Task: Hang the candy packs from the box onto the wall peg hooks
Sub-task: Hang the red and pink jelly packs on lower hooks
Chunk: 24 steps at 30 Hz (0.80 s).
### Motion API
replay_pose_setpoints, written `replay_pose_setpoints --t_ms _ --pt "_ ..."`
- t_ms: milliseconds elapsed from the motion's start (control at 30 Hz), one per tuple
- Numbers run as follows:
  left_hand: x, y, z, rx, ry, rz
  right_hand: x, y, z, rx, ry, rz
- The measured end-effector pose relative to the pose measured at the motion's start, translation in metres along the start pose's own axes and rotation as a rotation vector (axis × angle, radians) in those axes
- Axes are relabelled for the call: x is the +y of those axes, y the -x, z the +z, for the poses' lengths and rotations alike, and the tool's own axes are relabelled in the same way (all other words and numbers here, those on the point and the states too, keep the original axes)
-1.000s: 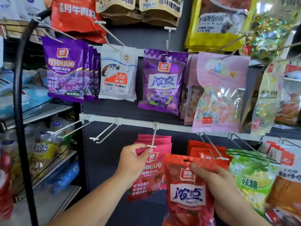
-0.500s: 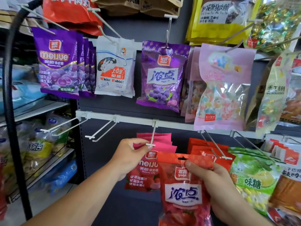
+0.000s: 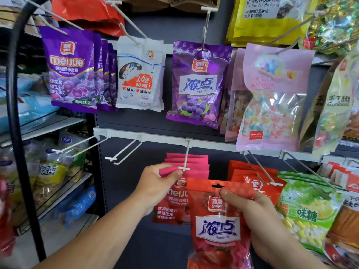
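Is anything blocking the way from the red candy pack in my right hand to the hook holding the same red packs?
Nothing visible: the red candy pack sits lower left of the white hook's tip, open space between.

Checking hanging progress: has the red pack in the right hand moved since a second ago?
Yes. The red pack has shifted left, toward the hook holding pink packs.

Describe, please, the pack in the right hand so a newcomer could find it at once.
Start at the white rail across the dark wall and drop below its middle. The right hand pinches a red pack in front of the pink packs. Only it hangs on no hook.
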State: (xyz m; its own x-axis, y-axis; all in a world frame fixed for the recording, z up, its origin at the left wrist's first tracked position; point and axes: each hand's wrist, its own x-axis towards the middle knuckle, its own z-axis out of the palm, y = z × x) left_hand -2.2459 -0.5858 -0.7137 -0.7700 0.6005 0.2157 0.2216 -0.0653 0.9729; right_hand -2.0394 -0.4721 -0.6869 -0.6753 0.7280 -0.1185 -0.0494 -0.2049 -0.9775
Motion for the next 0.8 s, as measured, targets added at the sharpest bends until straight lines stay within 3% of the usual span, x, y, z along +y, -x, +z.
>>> replay_pose_setpoints --t_ms 333,567,733,800 --pt "-0.003 -0.014 0.002 -0.035 -0.092 -0.033 -0.002 -0.002 0.001 -0.001 0.006 -0.002" --pt "0.0 -0.03 0.001 0.288 -0.598 0.134 -0.016 0.0 0.005 -0.014 0.002 -0.031" --pt "0.024 0.009 -0.02 0.269 -0.574 0.137 -0.043 0.019 0.014 -0.065 -0.02 -0.09" --pt "0.047 0.031 -0.024 0.159 -0.479 0.147 -0.057 0.03 0.017 -0.078 -0.037 -0.115"
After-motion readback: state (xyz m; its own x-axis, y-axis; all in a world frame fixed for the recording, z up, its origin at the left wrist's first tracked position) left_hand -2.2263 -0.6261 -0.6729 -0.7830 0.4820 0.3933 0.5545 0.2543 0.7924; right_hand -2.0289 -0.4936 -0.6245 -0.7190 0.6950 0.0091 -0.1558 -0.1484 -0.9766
